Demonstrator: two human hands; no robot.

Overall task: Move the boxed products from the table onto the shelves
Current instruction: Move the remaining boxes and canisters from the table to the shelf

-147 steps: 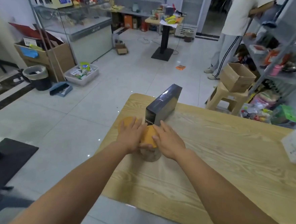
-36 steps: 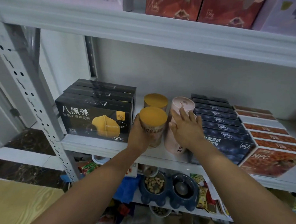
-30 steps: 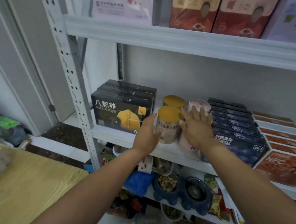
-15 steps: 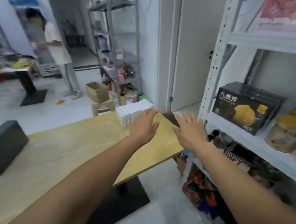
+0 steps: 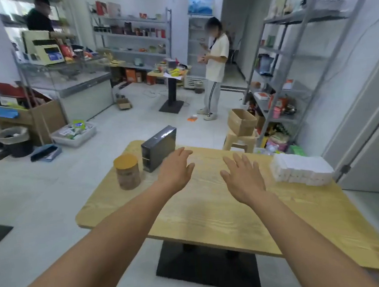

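Wooden table (image 5: 213,211) back in view; left hand (image 5: 177,171), right hand (image 5: 243,180) over it, grip released.

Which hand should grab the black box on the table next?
Probably the left hand. It hovers open right beside the black box, while the right hand, also open, is farther off, nearer the white boxes.
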